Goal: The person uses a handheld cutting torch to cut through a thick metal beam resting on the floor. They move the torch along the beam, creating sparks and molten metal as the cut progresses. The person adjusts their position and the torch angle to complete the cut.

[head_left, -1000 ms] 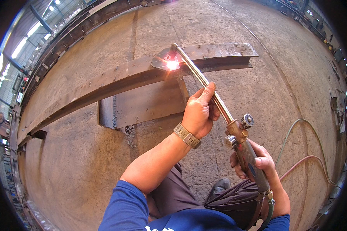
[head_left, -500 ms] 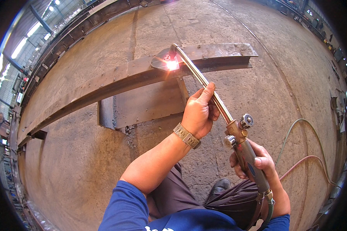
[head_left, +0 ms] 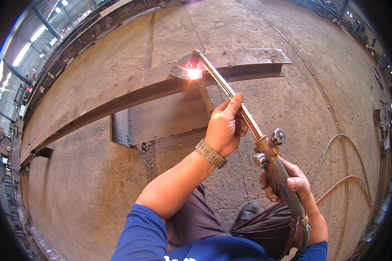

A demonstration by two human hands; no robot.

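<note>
A cutting torch (head_left: 249, 117) slants from lower right up to the far middle. My left hand (head_left: 225, 126), with a watch on its wrist, is closed round the metal tubes. Lower down, my right hand (head_left: 295, 179) grips the dark handle below two round valve knobs. The bent head of the torch points down at a small steel plate (head_left: 180, 69), where a bright glow with sparks hides the tip and the spot under it. This plate lies on a long steel beam (head_left: 117, 93) that runs from lower left to upper right.
Under the beam a wide piece of steel (head_left: 167, 124) rests on the concrete floor (head_left: 91, 187). A green hose and a red hose (head_left: 350, 177) trail off to the right. My shoe (head_left: 249, 210) stands below the torch. More steel (head_left: 69, 54) lines the far left.
</note>
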